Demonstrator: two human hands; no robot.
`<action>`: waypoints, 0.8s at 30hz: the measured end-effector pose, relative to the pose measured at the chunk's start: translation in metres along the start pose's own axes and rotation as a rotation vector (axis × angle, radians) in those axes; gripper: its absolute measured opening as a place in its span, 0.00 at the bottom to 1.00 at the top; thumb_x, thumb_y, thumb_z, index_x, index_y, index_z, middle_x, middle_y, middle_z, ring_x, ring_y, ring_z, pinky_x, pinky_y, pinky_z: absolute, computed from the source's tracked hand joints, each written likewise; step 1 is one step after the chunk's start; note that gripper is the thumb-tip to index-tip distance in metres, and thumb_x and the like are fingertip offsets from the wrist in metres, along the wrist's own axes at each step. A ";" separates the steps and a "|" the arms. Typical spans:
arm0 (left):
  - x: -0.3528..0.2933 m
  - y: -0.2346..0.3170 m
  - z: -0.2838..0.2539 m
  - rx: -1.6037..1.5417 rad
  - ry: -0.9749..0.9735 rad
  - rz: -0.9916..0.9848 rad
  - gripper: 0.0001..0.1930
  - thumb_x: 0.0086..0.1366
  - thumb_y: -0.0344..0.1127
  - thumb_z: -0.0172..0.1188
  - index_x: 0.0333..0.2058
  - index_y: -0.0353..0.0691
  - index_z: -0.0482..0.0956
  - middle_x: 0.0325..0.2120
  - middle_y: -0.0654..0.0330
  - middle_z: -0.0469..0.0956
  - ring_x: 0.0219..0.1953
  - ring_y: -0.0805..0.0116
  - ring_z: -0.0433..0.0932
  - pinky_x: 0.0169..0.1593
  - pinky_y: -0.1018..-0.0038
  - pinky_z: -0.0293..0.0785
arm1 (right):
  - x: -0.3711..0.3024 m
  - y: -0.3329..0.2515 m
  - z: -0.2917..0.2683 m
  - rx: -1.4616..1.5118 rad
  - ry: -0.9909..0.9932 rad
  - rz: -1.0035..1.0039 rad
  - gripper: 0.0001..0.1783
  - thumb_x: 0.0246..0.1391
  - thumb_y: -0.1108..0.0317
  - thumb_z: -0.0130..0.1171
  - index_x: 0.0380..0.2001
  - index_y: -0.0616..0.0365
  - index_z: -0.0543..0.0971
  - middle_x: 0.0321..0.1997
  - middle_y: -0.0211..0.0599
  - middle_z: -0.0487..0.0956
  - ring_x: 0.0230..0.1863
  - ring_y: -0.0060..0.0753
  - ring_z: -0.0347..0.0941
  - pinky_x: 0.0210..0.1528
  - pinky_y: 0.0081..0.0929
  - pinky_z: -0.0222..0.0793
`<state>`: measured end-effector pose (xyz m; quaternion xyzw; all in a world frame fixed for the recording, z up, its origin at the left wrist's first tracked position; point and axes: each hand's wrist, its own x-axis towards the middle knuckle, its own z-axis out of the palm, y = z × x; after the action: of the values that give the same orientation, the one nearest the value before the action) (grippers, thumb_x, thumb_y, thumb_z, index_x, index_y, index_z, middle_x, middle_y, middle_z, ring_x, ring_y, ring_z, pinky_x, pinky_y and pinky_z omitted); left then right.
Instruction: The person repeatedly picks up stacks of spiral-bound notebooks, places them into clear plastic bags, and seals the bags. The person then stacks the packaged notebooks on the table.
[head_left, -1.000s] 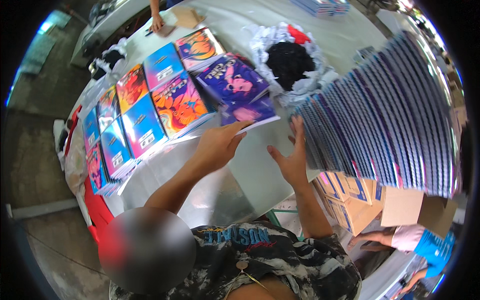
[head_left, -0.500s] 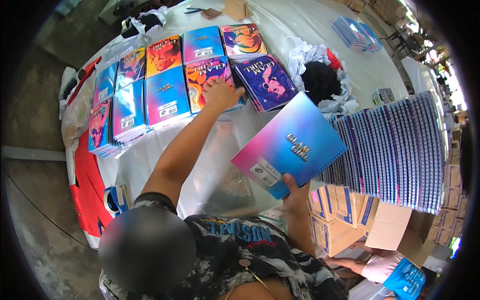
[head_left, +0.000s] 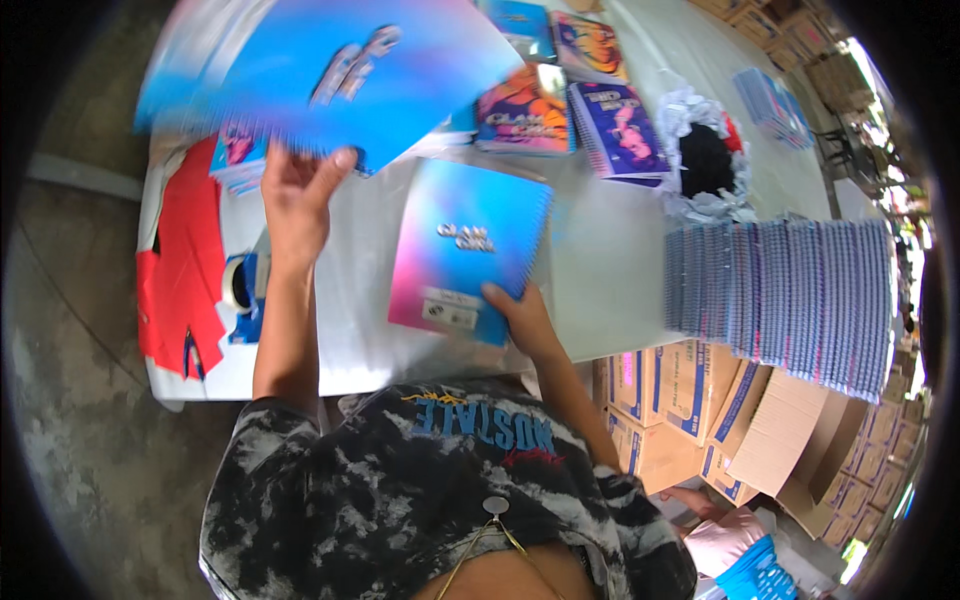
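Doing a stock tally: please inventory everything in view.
Table: one, white, centre
Raised notebook: at least one, blue-pink, upper left
Lower notebook: one, blue-pink, centre
Notebook piles: several, multicoloured, far side
Notebook row: many, bluish, table's right
Far notebooks: several, blue, upper right
Crumpled paper: one heap, white, around black bundle
Cloth: one, red, table's left
Tape roll: one, pale, beside cloth
Tool: one, dark, cloth's lower edge
Cardboard boxes: several, brown, lower right
Other person: one, pink-blue clothes, lower right
Left hand: one, holding raised notebook
Right hand: one, holding lower notebook

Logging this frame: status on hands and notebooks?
Left hand holds raised, blurred notebook. Right hand holds second blue-pink notebook. Blurred notebook partly hides table stacks.
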<state>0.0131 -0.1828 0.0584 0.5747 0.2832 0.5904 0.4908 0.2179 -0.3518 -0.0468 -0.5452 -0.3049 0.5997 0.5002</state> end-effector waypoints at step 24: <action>-0.082 -0.127 -0.258 0.892 0.472 -0.083 0.18 0.61 0.35 0.54 0.48 0.30 0.71 0.46 0.45 0.73 0.50 0.51 0.70 0.55 0.66 0.62 | 0.059 0.092 0.069 -0.200 0.127 0.121 0.16 0.53 0.70 0.56 0.43 0.68 0.72 0.41 0.37 0.77 0.39 0.23 0.73 0.44 0.24 0.69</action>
<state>-0.2137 -0.1521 -0.1343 0.5675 0.6338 0.5058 0.1430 0.1328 -0.3126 -0.1359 -0.6465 -0.2975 0.5597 0.4246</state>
